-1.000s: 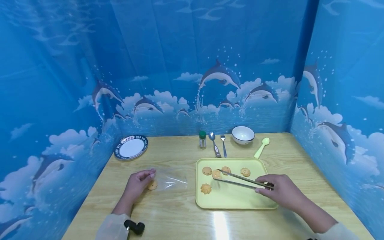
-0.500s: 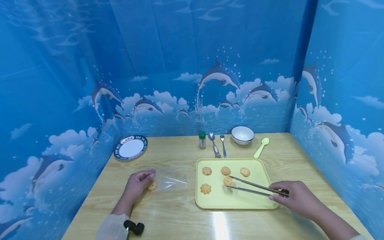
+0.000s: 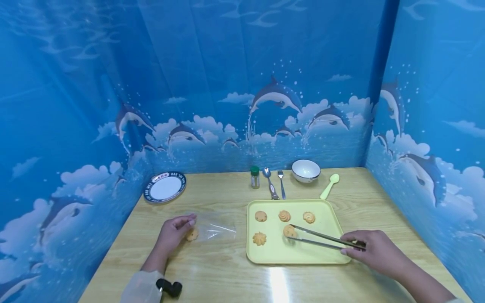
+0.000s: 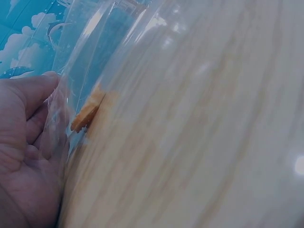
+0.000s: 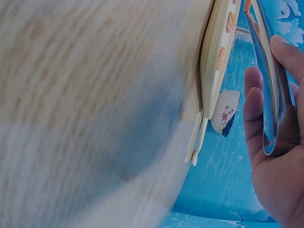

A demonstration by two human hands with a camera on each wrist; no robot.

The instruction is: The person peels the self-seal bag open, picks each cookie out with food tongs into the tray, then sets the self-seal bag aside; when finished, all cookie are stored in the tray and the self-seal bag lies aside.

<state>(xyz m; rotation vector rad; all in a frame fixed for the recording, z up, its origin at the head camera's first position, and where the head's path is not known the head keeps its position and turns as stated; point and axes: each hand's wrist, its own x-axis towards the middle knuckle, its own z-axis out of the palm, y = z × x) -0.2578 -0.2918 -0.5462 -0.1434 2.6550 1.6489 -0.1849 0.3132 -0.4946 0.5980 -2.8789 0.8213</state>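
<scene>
My left hand (image 3: 174,233) pinches the open edge of a clear plastic bag (image 3: 219,227) lying on the table. Near the fingers, a cookie (image 4: 88,111) shows inside the bag. In my right hand (image 3: 375,248) is a pair of metal tongs (image 3: 322,232), held between thumb and fingers near the bend. A round cookie (image 3: 289,230) sits between the tong tips over the middle of the yellow tray (image 3: 295,256). Around it on the tray are a speckled cookie (image 3: 260,216), a swirled cookie (image 3: 284,216), a ring-shaped cookie (image 3: 308,217) and a flower-shaped cookie (image 3: 259,238).
Behind the tray stand a green-capped jar (image 3: 255,177), a spoon (image 3: 270,184), a fork (image 3: 281,184), a white bowl (image 3: 305,171) and a light green spoon (image 3: 330,186). A blue-rimmed plate (image 3: 165,187) lies at the back left. Dolphin-printed curtains (image 3: 212,63) enclose the table.
My right hand and the tongs have moved right, carrying the round cookie from beside the speckled cookie to below the swirled one. The left hand and bag look the same.
</scene>
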